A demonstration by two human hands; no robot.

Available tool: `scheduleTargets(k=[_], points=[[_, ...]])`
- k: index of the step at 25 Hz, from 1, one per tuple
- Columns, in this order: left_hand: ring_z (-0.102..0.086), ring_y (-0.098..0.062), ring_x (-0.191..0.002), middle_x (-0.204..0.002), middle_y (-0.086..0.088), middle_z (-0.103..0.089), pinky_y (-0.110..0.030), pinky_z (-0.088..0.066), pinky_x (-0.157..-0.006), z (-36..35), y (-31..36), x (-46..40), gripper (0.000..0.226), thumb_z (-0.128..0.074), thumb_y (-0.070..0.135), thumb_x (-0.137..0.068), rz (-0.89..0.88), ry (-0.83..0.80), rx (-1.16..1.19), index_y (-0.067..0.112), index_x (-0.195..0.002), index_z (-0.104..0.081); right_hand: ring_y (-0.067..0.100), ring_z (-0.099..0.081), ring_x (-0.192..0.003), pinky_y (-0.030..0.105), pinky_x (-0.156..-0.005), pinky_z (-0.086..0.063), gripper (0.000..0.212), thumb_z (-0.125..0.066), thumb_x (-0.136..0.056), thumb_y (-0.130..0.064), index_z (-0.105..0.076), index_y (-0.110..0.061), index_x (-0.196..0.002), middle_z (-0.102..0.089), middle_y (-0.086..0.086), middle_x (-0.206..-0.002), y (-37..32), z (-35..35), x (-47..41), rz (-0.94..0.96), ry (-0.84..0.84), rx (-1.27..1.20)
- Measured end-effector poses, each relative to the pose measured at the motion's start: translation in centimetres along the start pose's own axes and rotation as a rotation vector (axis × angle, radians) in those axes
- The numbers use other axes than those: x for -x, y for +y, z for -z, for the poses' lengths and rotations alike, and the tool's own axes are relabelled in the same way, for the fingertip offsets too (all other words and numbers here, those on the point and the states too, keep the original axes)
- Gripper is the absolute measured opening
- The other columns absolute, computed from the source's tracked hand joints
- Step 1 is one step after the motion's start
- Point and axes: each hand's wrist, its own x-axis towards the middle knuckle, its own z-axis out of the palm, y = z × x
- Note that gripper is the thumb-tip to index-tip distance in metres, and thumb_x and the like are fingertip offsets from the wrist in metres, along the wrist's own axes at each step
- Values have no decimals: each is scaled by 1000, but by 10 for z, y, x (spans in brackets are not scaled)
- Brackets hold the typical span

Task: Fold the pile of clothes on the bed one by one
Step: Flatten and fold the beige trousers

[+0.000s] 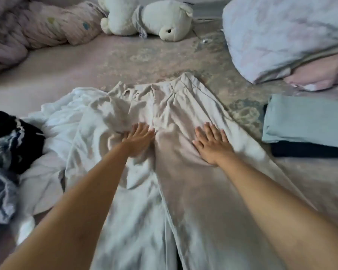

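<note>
- Both of my hands lie flat on the beige trousers (183, 152), which are spread lengthwise down the middle of the bed (86, 69), waistband at the far end and legs running toward me.
- My left hand (139, 139) presses with straight fingers on the rumpled left leg, near the crotch seam.
- My right hand (211, 143) rests with fingers spread and released on the smoother right leg, gripping nothing.
- White garment (53, 121) lies crumpled just beside the trousers on the left, partly under them.
- Dark and grey clothes (4, 152) are heaped at the left edge.
- Folded pale blue garment (304, 121) sits on a dark folded one (308, 151) to the right.
- Teddy bear (150, 18) lies at the far side.
</note>
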Motion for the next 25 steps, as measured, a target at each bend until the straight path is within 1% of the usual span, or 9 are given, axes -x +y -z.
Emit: scheduleTargets(k=[3, 5, 11, 15, 17, 20, 22, 24, 25], points=[[13, -19, -146, -159, -3, 13, -47, 7, -117, -72, 3, 94, 76, -30, 56, -96, 17, 16, -197, 17, -152, 3, 15, 18, -144, 40, -117, 10, 59, -11, -99, -53, 9, -34, -150, 19, -2, -158, 18, -6, 67, 8, -111, 52], [15, -14, -145, -159, 1, 14, -43, 11, -117, -103, 8, 152, 67, -17, 53, -99, 50, 60, -146, 19, -151, 7, 16, 20, -144, 41, -117, 11, 60, -9, -98, -55, 12, -33, -149, 21, -3, -157, 25, -19, 118, 20, -152, 72], [15, -8, -144, -158, 7, 12, -38, 12, -117, -153, 12, 265, 57, -9, 46, -100, -22, 145, -129, 24, -151, 5, 15, 20, -144, 40, -117, 11, 64, -1, -94, -59, 15, -30, -149, 21, -3, -157, 37, -52, 246, 67, -104, 91], [18, -7, -141, -155, 7, 15, -34, 13, -116, -176, 22, 337, 91, 14, 73, -75, -182, 154, -91, 22, -150, 5, 12, 13, -145, 40, -116, 5, 111, 32, -53, -81, 8, -32, -150, 15, -6, -158, 53, -68, 333, 206, -124, 180], [17, -7, -142, -153, 9, 15, -32, 13, -116, -174, 31, 351, 98, 12, 82, -71, -298, 145, -41, 24, -149, 5, 9, 19, -143, 42, -116, 6, 119, 37, -42, -83, 13, -35, -148, 24, -11, -153, 80, -59, 357, 193, -129, 185], [-3, -19, -147, -158, -3, -5, -39, -1, -119, -180, 52, 356, 94, -20, 79, -80, -595, 209, -198, 19, -152, -9, 3, 27, -135, 42, -116, 8, 113, 17, -45, -93, 24, -38, -143, 36, -13, -142, 116, -44, 374, 260, -192, 255], [-33, -29, -138, -150, -12, -36, -51, -25, -113, -194, 64, 350, 84, -38, 68, -83, -756, 238, -318, 12, -146, -35, 4, 16, -139, 39, -116, 1, 100, -12, -66, -88, 10, -36, -148, 25, -11, -149, 128, -44, 376, 352, -201, 344], [-58, -30, -115, -125, -12, -61, -48, -48, -95, -200, 71, 340, 56, -51, 48, -85, -867, 296, -273, 10, -127, -57, 17, -30, -140, 41, -111, -27, 64, -54, -89, -45, -37, -19, -145, -27, 4, -154, 134, -38, 368, 439, -22, 256], [-66, -28, -99, -108, -10, -69, -40, -54, -81, -194, 75, 334, 41, -53, 37, -85, -891, 355, -195, 10, -114, -64, 26, -55, -121, 41, -98, -43, 44, -68, -84, -23, -60, -12, -126, -56, 12, -133, 134, -28, 360, 479, 113, 191]])
